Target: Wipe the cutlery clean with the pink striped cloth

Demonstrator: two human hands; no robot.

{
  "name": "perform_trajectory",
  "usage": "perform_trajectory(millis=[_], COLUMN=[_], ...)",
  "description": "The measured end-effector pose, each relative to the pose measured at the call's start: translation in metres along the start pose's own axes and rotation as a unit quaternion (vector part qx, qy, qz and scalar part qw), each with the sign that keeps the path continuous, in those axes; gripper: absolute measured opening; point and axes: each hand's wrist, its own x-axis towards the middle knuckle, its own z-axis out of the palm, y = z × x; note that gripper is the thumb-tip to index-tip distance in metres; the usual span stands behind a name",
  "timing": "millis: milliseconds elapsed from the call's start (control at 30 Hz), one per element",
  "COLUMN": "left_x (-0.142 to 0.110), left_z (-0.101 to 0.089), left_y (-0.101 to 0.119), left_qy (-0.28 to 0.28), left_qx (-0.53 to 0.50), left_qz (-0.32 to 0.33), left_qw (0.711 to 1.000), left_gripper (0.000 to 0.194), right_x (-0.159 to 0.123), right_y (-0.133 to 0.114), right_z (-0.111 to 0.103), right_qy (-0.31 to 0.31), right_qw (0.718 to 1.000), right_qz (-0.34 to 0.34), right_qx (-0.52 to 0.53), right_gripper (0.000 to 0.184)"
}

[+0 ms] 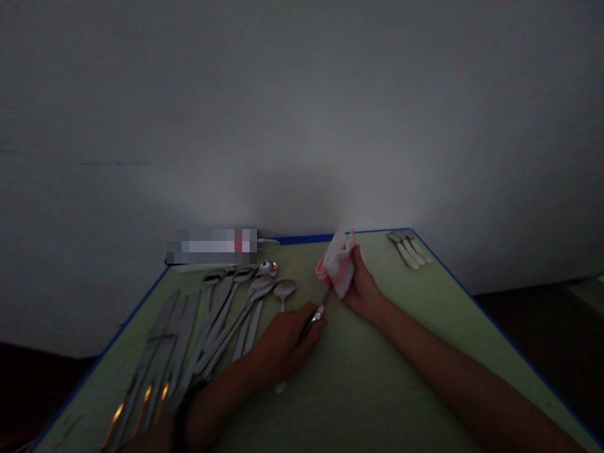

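Observation:
My left hand [295, 340] is closed around the handle of a piece of metal cutlery [319, 312]. Its far end is inside a pink and white cloth [340, 264], so its kind is hidden. Gripping that cloth from the right is my right hand [363, 288], its fingers mostly behind the folds. Just left of my left hand lies a spoon [284, 289], partly covered by the hand. Further left, several more spoons [255, 292] lie bunched together, with several table knives [165, 333] beside them.
Several forks [406, 248] lie side by side at the table's back right corner. A blurred-out flat object [212, 246] with a white cable [268, 241] is at the back left. The green table [368, 390] has a blue edge and meets a grey wall [302, 126].

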Motion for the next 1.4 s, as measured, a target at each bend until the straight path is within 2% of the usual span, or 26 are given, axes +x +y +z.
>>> perform_trajectory(millis=[167, 267, 367, 467, 533, 733, 900, 1133, 1267, 1400], left_x=[-0.0018, -0.0008, 0.0004, 0.0007, 0.0003, -0.0018, -0.0027, -0.0031, -0.003, -0.0023], left_z=[0.0004, 0.0035, 0.0054, 0.0055, 0.005, 0.0039, 0.0041, 0.0048, 0.002, -0.0005], left_y=[-0.0009, -0.0044, -0.0067, -0.0072, -0.007, -0.0068, -0.0068, -0.005, -0.003, -0.0028], left_qy=[0.049, 0.093, 0.128, 0.122, 0.119, 0.102, 0.094, 0.088, 0.072, 0.085], left_qx=[-0.058, -0.085, -0.081, -0.066, -0.066, -0.072, -0.047, -0.042, -0.038, -0.037], left_qz=[-0.006, -0.003, 0.001, 0.011, 0.015, 0.022, 0.017, 0.021, 0.012, -0.001], left_qw=[0.997, 0.992, 0.988, 0.99, 0.991, 0.992, 0.994, 0.995, 0.997, 0.996], left_gripper=[0.027, 0.036, 0.022, 0.012, 0.012, 0.013, 0.013, 0.012, 0.012, 0.014], right_x=[-0.0003, 0.0, 0.0009, 0.0013, 0.0013, 0.0045, 0.0048, -0.0015, 0.0, 0.0019], right_y=[0.0007, 0.0026, 0.0032, 0.0026, 0.0021, 0.0031, 0.0055, 0.0052, 0.0058, 0.0061], right_z=[0.003, 0.0038, 0.0022, 0.0007, 0.0007, -0.0005, -0.0037, -0.002, -0.0025, -0.0012], right_qy=[0.004, -0.019, -0.028, -0.027, -0.019, 0.055, 0.085, 0.049, 0.047, 0.065], right_qw=[1.0, 0.999, 0.999, 0.999, 0.999, 0.997, 0.996, 0.994, 0.995, 0.997], right_qz=[-0.007, -0.011, -0.005, -0.008, -0.016, -0.043, -0.037, -0.024, -0.015, -0.027], right_qx=[0.002, -0.03, -0.04, -0.036, -0.031, 0.013, -0.018, -0.095, -0.081, -0.032], right_gripper=[0.034, 0.031, 0.03, 0.028, 0.03, 0.037, 0.03, 0.021, 0.019, 0.018])
